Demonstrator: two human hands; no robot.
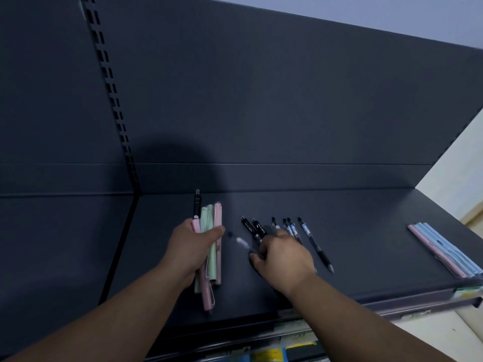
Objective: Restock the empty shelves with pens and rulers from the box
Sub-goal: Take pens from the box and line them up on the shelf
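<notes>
- A slotted upright (109,87) runs down the dark back panel (261,100) at the far left.
- The left grip (194,246) is curled round a bundle of pens (210,218), pink, green and one black, which stick out above the thumb and below the wrist, over the shelf (366,244).
- Just to its right a blurred pen (241,241) slants above the shelf between the two hands, its lower end at the right thumb.
- The right grip (283,259) is narrow, knuckles up, with thumb and curled fingers pinching that pen's end.
- Two black pens (251,227) lie on the shelf, their near ends under the right fingers.
- Several blue-labelled pens (290,227) lie just beyond the knuckles, partly covered.
- A lone black pen (315,245) lies just beside the right grip, apart from it.
- Pastel pens (444,249), pink and blue, lie side by side at the shelf's right end, well apart from both hands.
</notes>
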